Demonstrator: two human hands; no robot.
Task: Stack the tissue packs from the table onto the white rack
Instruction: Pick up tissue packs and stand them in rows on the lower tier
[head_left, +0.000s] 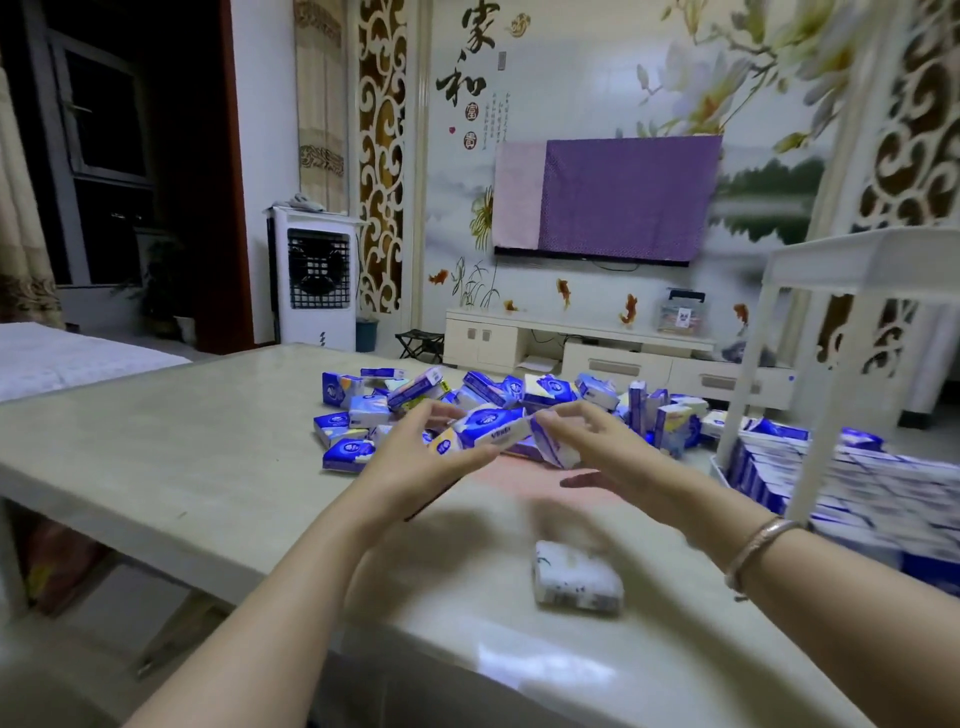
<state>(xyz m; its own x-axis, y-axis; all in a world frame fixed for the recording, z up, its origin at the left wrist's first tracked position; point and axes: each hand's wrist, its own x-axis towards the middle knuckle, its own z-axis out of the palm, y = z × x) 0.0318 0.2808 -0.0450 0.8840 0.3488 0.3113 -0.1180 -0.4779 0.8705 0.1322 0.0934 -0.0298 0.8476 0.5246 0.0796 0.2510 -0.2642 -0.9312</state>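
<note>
My left hand (415, 457) pinches one end of a glossy blue-and-white tissue pack (493, 428), and my right hand (597, 441) has its grip on a second slick rectangular pack (558, 449), both held just above the smooth, pale table (156, 441). Behind them a loose heap of packs (467, 400) crowds the far edge. The white rack (852, 322) stands at the right edge, packs in rows (831, 483) beneath it. A soft, pale patterned pack (577, 581) lies near the front edge.

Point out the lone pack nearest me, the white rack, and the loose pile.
lone pack (577, 576): head view, top face.
white rack (748, 392): head view, front leg.
loose pile (358, 410): head view, left-side pack.
</note>
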